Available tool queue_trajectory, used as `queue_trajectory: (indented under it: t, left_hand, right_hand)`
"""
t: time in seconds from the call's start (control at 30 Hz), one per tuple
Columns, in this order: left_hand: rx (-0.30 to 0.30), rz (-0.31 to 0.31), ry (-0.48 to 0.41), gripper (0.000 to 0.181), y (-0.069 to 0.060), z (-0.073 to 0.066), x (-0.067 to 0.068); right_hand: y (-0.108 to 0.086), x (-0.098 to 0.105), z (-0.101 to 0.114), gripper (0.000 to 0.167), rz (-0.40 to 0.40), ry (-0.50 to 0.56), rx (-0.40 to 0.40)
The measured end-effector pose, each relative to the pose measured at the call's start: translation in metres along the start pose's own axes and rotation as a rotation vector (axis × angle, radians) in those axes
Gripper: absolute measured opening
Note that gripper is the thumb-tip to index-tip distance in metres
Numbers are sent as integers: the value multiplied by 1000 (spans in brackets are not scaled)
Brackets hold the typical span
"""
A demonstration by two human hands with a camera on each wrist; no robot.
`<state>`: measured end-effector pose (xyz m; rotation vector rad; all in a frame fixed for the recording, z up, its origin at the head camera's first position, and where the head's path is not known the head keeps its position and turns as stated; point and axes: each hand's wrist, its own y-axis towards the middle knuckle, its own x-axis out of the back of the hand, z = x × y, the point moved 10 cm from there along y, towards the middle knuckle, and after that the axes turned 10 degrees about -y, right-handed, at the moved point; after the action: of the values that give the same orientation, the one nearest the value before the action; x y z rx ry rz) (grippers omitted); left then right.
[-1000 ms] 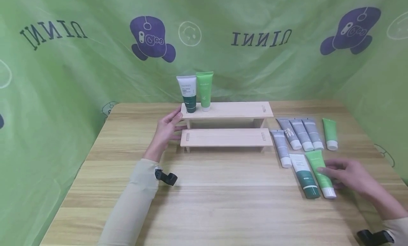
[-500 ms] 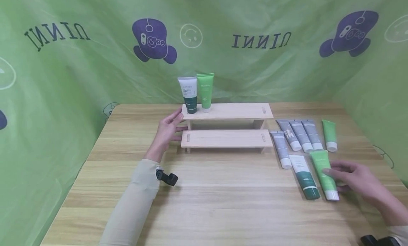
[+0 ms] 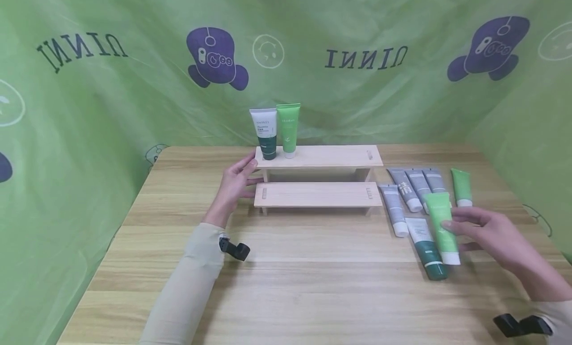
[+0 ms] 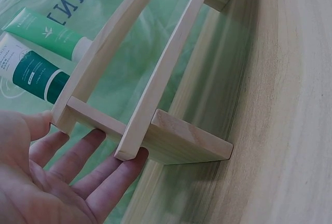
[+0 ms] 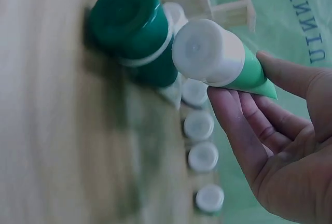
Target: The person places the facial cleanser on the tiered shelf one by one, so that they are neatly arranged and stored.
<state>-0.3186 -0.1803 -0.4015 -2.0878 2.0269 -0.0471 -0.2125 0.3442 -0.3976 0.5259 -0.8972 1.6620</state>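
Well, the right hand (image 3: 496, 238) has a light green tube (image 3: 440, 218) clamped between its thumb and fingers. That tube is up off the table (image 3: 290, 295), over the right part of it, with its white cap pointing down toward the front. In the right wrist view you can see the thumb on one side and fingers on the other.

The left hand (image 3: 232, 183) rests on the left end of a wooden stand (image 3: 339, 159) near the table's back edge. Its fingers are spread apart and touch the wood — the thumb is up by the top step.

On the top step, at its left end, stand two tubes: a white and dark green tube (image 3: 265, 129) and, just beside it, another light green tube (image 3: 289, 124). Both stand on their caps.

More tubes lie between the stand and the table's right edge. Four grey tubes (image 3: 393, 211) with white caps lie there, three of them side by side and one a bit closer to the front. A small green tube (image 3: 462, 183) lies nearest the right edge. In front is a second white and dark green tube (image 3: 428, 253), lying flat — its cap points to the front.

Behind the table hangs a green cloth (image 3: 304, 17) with purple pictures.
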Motion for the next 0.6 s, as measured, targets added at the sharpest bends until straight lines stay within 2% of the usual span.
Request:
queue_trajectory:
  t: [0.1, 0.33, 0.6]
  left_hand:
    - [-1, -3, -7, 48, 0, 0, 0]
    - [6, 2, -5, 49, 0, 1, -1]
    - [2, 3, -10, 48, -1, 0, -2]
  right_hand:
    - [4, -1, 16, 75, 11, -3, 29]
    - [15, 0, 53, 72, -19, -1, 86]
    - [31, 0, 103, 61, -57, 96, 158]
